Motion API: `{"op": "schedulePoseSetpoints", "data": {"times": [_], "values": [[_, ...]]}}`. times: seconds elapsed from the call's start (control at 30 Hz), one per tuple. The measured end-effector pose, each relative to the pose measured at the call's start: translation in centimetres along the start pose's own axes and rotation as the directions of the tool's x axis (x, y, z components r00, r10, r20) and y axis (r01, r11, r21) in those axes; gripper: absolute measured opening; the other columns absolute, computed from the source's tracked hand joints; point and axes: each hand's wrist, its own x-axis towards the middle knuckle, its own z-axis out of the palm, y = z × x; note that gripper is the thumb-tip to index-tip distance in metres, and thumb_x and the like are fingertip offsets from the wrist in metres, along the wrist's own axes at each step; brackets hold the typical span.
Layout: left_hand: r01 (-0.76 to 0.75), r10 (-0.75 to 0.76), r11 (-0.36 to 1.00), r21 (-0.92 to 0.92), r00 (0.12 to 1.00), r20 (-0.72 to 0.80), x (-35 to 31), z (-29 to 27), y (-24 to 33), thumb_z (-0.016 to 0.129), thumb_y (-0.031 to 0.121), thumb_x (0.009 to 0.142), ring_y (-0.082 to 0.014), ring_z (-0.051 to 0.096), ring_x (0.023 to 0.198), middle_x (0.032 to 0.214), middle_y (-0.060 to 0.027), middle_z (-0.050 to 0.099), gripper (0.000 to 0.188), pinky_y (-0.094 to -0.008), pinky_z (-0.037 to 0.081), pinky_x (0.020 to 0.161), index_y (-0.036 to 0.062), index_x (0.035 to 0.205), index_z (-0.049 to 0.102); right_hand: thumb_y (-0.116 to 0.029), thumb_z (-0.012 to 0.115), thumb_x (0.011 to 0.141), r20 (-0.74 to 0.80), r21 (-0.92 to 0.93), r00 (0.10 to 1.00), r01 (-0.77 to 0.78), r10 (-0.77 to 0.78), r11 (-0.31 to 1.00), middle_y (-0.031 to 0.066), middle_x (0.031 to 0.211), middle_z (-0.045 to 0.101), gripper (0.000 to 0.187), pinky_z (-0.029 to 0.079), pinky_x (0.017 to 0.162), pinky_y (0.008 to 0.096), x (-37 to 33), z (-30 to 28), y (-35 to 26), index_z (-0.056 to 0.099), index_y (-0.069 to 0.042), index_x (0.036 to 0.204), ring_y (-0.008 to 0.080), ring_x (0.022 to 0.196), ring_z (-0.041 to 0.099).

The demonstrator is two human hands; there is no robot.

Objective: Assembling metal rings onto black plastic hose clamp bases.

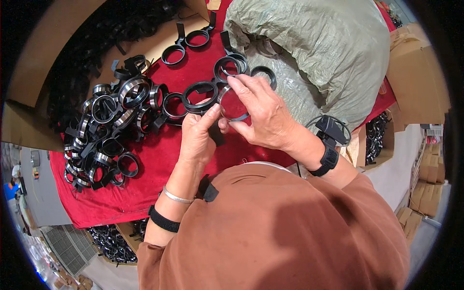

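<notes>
My left hand (198, 134) is closed on a black ring (185, 98) with a flat tab handle, held over the red cloth (169, 193). Just to the right, my right hand (265, 110) pinches a thin silver metal ring (238, 118) between thumb and fingers. The two rings are side by side; whether they touch, I cannot tell. Beyond my hands, several black rings with tabs lie on the cloth, among them one black ring (174, 63) toward the back. To the left is a heap of black and silver rings (134, 92).
A large cardboard box (29, 123) full of black parts lies at the far left. A bulky grey-green woven sack (333, 53) fills the far right. More parts fill boxes (379, 137) at the right and below the cloth's left edge. Stacked cartons (430, 166) stand farther right.
</notes>
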Motion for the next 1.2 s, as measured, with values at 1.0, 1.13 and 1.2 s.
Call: {"op": "schedulePoseSetpoints", "data": {"times": [1.0, 1.13, 1.2], "values": [[0.118, -0.149, 0.948, 0.295, 0.985, 0.084, -2.8, 0.2, 1.0, 0.033, 0.02, 0.098, -0.0129, 0.06, 0.077, 0.102, -0.009, 0.058, 0.043, -0.0296, 0.057, 0.059, 0.0072, 0.138, 0.031, -0.016, 0.075, 0.064, 0.299, 0.367, 0.953, -0.165, 0.052, 0.915, 0.0218, 0.11, 0.058, 0.069, 0.049, 0.085, 0.0364, 0.5, -1.2, 1.4, 0.046, 0.004, 0.123, 0.0326, 0.098, 0.06], [0.115, -0.145, 0.947, 0.299, 0.986, 0.079, -2.9, 0.1, 0.8, 0.035, 0.021, 0.097, -0.0124, 0.06, 0.076, 0.101, -0.0084, 0.058, 0.043, -0.0292, 0.057, 0.059, 0.0078, 0.139, 0.031, -0.016, 0.076, 0.064, 0.285, 0.357, 0.958, -0.151, 0.047, 0.922, 0.0217, 0.11, 0.058, 0.068, 0.049, 0.084, 0.0363, 0.4, -1.0, 1.3, 0.047, 0.003, 0.123, 0.0322, 0.097, 0.06], [0.111, -0.142, 0.949, 0.295, 0.986, 0.087, -2.9, 0.2, 0.8, 0.037, 0.021, 0.097, -0.0122, 0.059, 0.076, 0.1, -0.0081, 0.058, 0.043, -0.0287, 0.057, 0.058, 0.0074, 0.138, 0.032, -0.018, 0.078, 0.064, 0.278, 0.357, 0.96, -0.144, 0.042, 0.923, 0.0222, 0.11, 0.058, 0.07, 0.049, 0.085, 0.0366, 0.2, -0.9, 1.3, 0.048, 0.003, 0.123, 0.0332, 0.097, 0.06]]}}
